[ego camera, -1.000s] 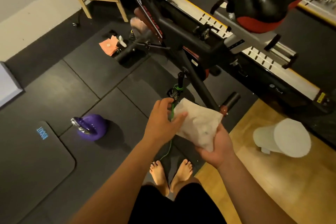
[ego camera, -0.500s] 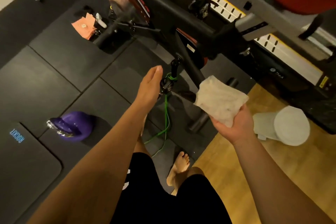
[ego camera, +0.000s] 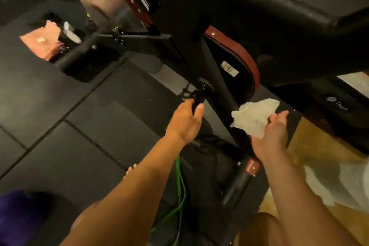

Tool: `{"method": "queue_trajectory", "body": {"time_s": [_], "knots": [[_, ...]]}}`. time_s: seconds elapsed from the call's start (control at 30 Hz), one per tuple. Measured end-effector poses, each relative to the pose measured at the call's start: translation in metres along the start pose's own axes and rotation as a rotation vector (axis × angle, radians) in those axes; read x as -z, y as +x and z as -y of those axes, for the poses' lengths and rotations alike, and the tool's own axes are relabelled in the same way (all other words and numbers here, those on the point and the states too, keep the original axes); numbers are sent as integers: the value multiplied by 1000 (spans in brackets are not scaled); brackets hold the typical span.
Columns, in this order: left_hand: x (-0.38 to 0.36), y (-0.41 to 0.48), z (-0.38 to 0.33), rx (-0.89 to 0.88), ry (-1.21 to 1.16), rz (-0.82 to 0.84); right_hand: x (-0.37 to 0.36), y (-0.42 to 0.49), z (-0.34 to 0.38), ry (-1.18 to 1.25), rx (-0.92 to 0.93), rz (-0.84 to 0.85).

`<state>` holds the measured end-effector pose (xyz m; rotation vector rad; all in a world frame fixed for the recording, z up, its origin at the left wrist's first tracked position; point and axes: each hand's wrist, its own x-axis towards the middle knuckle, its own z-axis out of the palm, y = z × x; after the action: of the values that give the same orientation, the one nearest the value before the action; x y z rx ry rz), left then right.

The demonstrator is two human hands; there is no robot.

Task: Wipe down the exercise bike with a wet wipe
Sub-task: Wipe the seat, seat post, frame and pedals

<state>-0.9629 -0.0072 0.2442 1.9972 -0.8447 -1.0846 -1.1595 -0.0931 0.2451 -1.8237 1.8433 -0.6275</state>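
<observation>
Scanning low, left to right. Noting a purple kettlebell (ego camera: 16, 211) blurring into the bottom left corner, sitting on dark floor mats (ego camera: 60, 106). Spotting an orange cloth (ego camera: 41, 43) further up, lying just beside the front foot of the exercise bike (ego camera: 229, 4). Passing the silver flywheel (ego camera: 103, 0) at the top. Reaching in with the left hand (ego camera: 184, 124), curling thumb and fingers round the black pedal (ego camera: 199, 94) at the crank's end and gripping it, seemingly to steady it. Seeing a green cord (ego camera: 179, 195) trailing over the mat under the left forearm. Carrying the wet wipe (ego camera: 253, 116) in the right hand (ego camera: 273, 134), palm turned up, below the red-brown guard (ego camera: 245, 56) and close to the slanting black tube; not managing to tell whether it is touching the tube. Holding it crumpled over fingers hidden beneath, thumb lying along its right edge. Judging the step in hand as setting up for the lower frame and crank area rather than wiping proper. Expecting the next move to call for bringing the wipe across onto the tube or crank, wrapping fingers round and rubbing along, while bracing the pedal against spinning. Registering wooden floor (ego camera: 319, 156) at far right, plus something white, too blurred for naming.
</observation>
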Motion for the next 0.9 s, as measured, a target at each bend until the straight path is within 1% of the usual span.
{"method": "queue_trajectory", "body": {"time_s": [0.03, 0.07, 0.1, 0.13, 0.17, 0.2, 0.27, 0.33, 0.43, 0.5, 0.57, 0.63, 0.7, 0.77, 0.83, 0.9], "knots": [[-17, 14, 14, -19, 35, -7, -23, 2, -9, 34, -103, 20], [-31, 25, 25, -33, 50, -51, -48, 0, -11, -65, -8, 32], [-42, 33, 32, -41, 56, -125, -73, -4, -12, -40, 71, 6], [-51, 39, 40, -65, 57, -212, -92, -11, -16, 85, 138, -40], [-58, 43, 45, -104, 55, -294, -106, -17, -24, 118, 190, -92], [-64, 47, 50, -149, 46, -361, -116, -18, -34, 123, 235, -142], [-70, 50, 57, -214, 35, -435, -127, -7, -58, 39, 389, -273], [-68, 51, 59, -243, 58, -437, -132, 9, -76, 33, 492, -350], [-62, 49, 57, -198, 45, -369, -126, 21, -105, 90, 592, -273], [-59, 45, 53, -142, 15, -326, -114, 21, -126, 52, 600, -239], [-59, 40, 50, -126, -24, -346, -102, 21, -136, -25, 681, -249], [-62, 34, 49, -135, -84, -423, -94, 25, -114, -44, 824, -211], [-65, 31, 50, -160, -155, -497, -92, 35, -64, -57, 1028, -192], [-71, 31, 48, -190, -213, -538, -96, 53, -7, -98, 1195, -220], [-75, 30, 45, -241, -288, -559, -99, 71, 45, -135, 1263, -247], [-74, 28, 40, -297, -359, -597, -100, 81, 68, -215, 1320, -229]]}}
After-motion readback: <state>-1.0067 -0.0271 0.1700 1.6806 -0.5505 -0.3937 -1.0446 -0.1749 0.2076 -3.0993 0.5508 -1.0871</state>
